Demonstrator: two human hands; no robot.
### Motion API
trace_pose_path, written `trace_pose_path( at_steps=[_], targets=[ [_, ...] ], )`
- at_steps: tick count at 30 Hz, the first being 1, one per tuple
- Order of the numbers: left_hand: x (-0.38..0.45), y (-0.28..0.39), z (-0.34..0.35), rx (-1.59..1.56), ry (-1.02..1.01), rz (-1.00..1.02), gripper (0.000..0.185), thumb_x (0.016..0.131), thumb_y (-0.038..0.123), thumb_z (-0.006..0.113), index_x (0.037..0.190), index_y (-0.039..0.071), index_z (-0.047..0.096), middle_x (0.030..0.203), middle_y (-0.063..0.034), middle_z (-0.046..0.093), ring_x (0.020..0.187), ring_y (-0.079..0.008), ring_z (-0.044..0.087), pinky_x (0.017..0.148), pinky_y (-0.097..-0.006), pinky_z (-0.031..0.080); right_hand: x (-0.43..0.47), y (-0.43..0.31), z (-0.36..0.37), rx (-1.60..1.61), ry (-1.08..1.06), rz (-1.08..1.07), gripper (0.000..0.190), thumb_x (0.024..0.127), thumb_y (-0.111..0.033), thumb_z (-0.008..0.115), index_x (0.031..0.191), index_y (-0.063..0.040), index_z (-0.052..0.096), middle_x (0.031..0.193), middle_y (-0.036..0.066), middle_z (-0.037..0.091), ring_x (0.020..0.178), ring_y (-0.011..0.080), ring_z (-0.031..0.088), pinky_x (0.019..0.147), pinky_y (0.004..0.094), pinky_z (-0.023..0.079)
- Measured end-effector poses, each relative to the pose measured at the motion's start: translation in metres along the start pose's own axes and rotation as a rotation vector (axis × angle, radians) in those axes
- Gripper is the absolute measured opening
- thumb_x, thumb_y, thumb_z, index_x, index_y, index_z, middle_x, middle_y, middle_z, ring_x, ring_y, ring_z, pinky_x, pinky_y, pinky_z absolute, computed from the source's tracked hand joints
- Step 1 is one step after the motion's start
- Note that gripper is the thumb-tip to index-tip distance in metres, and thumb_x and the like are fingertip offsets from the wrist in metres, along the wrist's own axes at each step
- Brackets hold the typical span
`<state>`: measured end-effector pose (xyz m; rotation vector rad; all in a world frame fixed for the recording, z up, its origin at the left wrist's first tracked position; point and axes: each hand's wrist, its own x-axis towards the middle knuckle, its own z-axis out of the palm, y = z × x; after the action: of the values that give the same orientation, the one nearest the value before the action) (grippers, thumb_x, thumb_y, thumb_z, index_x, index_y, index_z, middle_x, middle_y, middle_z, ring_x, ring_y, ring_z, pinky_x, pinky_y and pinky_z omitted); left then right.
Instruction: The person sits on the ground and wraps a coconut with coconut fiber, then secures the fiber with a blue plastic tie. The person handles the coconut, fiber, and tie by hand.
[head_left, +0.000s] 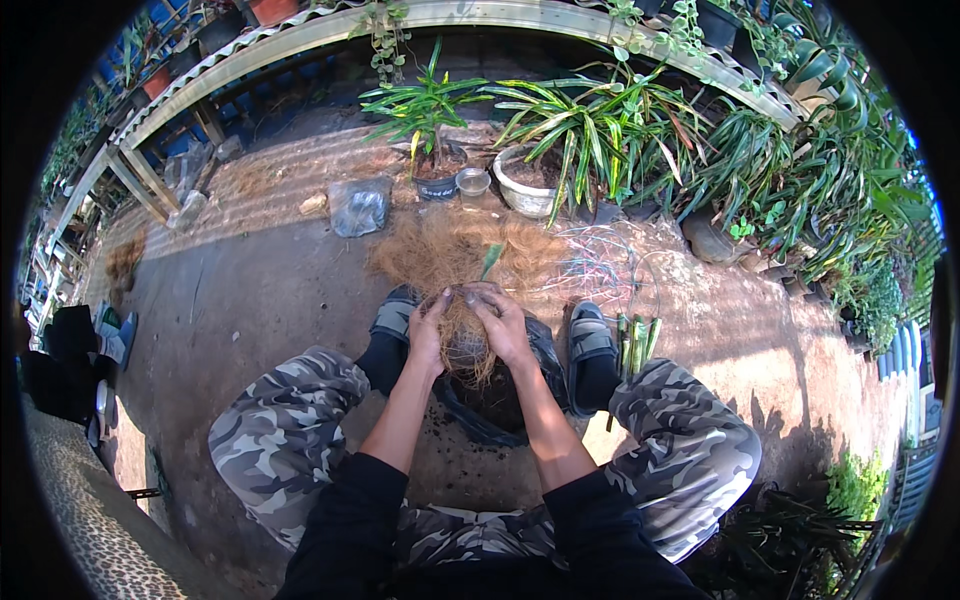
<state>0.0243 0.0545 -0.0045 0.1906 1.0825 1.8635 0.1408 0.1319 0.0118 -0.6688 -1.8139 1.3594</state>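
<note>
Between my feet, my left hand (428, 334) and my right hand (501, 321) grip a bundle of brown coir fibre (465, 346) from both sides. My fingertips meet near its top. A single green leaf (491, 260) stands up just beyond my fingers; its base is hidden. The middle of the bundle looks greyish, and loose strands hang from its lower end. Below it sits a black plastic bag (480, 431) of dark soil (491, 401). A loose heap of coir fibre (420, 251) lies on the ground beyond my hands.
Tangled coloured strings (596, 262) lie right of the coir. Cut green stems (637, 341) are by my right foot. Farther off stand a plastic cup (473, 184), a black pot (436, 187), a white pot (525, 196) and a clear plastic bag (360, 206). A bench (465, 11) spans the back.
</note>
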Motion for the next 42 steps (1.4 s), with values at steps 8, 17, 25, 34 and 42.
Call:
trace_pose_path(
  at_steps=[8,17,25,34,42],
  targets=[
    [0.008,-0.008,-0.004,0.197,0.079,0.024,0.038,0.097,0.037,0.061,0.111,0.002,0.065,0.101,-0.0082,0.068,0.086,-0.0168,0.066,0.075,-0.0321,0.055,-0.002,-0.008,0.003,-0.117,0.004,0.059,0.043,0.077,-0.025,0.080,0.113,-0.004,0.071,0.121,0.018,0.066,0.115,0.0308,0.061,0.098,0.0389,0.048],
    [0.004,-0.005,-0.002,-0.009,0.100,0.055,0.041,0.095,0.036,0.066,0.111,-0.002,0.064,0.099,-0.0061,0.067,0.085,-0.0147,0.065,0.075,-0.0275,0.051,-0.003,-0.023,0.006,-0.310,-0.046,-0.040,0.077,0.058,-0.036,0.090,0.126,-0.011,0.065,0.134,0.017,0.058,0.123,0.0366,0.056,0.107,0.0437,0.042],
    [0.006,-0.003,0.004,0.243,0.062,0.203,0.035,0.098,0.027,0.058,0.124,0.005,0.056,0.116,-0.0070,0.061,0.110,-0.0169,0.056,0.095,-0.0302,0.044,-0.003,-0.011,0.007,-0.136,-0.014,-0.009,0.052,0.069,-0.022,0.084,0.115,-0.006,0.070,0.119,0.017,0.067,0.119,0.0327,0.059,0.107,0.0432,0.041],
    [0.015,0.015,-0.005,-0.187,-0.179,0.176,0.056,0.090,0.040,0.050,0.134,0.006,0.048,0.133,-0.0109,0.054,0.127,-0.0263,0.047,0.112,-0.0400,0.032,0.003,0.009,-0.006,0.443,0.183,0.299,0.036,0.082,-0.002,0.072,0.116,0.005,0.066,0.105,0.011,0.070,0.089,0.0180,0.066,0.083,0.0302,0.054],
    [-0.018,0.008,0.011,-0.170,-0.061,-0.463,0.079,0.086,0.074,0.045,0.140,0.016,0.048,0.138,-0.0109,0.053,0.127,-0.0334,0.051,0.100,-0.0637,0.039,0.002,0.006,-0.008,0.375,0.115,0.122,0.036,0.081,0.001,0.070,0.116,0.006,0.066,0.108,0.011,0.070,0.096,0.0181,0.065,0.088,0.0304,0.052]
  ],
)
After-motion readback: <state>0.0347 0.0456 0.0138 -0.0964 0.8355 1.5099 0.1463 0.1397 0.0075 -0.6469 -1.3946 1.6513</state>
